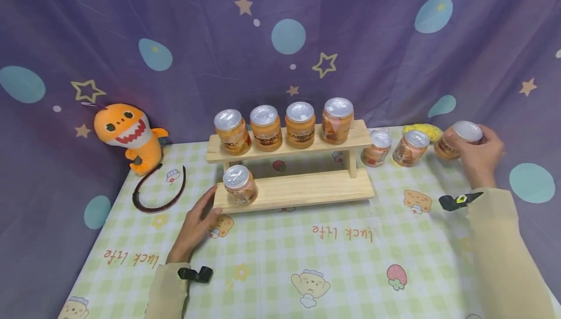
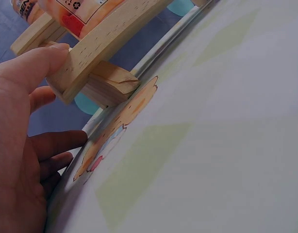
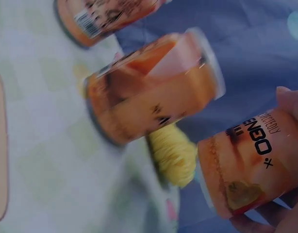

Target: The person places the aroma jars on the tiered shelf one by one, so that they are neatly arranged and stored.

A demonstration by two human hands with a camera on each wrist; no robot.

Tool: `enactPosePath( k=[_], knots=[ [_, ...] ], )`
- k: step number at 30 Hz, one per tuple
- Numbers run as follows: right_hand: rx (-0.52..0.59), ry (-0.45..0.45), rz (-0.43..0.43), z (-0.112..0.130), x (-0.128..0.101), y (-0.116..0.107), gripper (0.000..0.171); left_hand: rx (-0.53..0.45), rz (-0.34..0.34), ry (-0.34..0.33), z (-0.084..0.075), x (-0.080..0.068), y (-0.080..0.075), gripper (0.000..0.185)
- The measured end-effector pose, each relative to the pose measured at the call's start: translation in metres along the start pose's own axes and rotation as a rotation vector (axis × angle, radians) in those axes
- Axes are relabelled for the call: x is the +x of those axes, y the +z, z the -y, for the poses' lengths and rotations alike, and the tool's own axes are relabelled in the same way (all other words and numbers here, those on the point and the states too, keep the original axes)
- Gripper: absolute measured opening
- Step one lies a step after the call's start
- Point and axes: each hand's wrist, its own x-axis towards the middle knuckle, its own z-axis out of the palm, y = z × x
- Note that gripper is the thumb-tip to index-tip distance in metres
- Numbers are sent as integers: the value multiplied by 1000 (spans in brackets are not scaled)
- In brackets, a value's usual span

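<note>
A two-tier wooden rack (image 1: 307, 187) stands mid-table. Several orange jars with silver lids line its top shelf (image 1: 280, 148); one jar (image 1: 240, 185) stands at the left end of the lower shelf. My left hand (image 1: 198, 221) lies with straight fingers against the rack's lower left corner (image 2: 71, 73), thumb touching the wood. My right hand (image 1: 479, 156) grips an orange jar (image 1: 460, 140) (image 3: 251, 170) at the far right of the table. Two more jars (image 1: 377, 147) (image 1: 411, 147) stand on the table just left of it; one of them (image 3: 149, 92) shows in the right wrist view.
An orange shark plush (image 1: 129, 134) and a dark hairband (image 1: 159, 190) lie at the back left. A yellow bundle (image 1: 422, 130) (image 3: 173, 153) sits behind the loose jars. A purple star-print curtain hangs close behind the checked tablecloth (image 1: 307, 260).
</note>
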Motion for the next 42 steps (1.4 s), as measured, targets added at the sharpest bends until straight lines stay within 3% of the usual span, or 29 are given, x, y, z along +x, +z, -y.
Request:
enactPosePath(
  k=[9, 19, 31, 42],
  knots=[
    [-5, -72, 16, 36, -14, -3, 41, 9, -6, 6, 1, 0, 0, 64],
    [-40, -96, 132, 77, -46, -4, 50, 15, -15, 25, 3, 1, 0, 64],
    [-92, -275, 239, 108, -88, 16, 55, 5, -11, 20, 2, 1, 0, 66],
    [-91, -385, 388, 127, -120, 37, 55, -9, -6, 3, 2, 2, 0, 67]
  ],
)
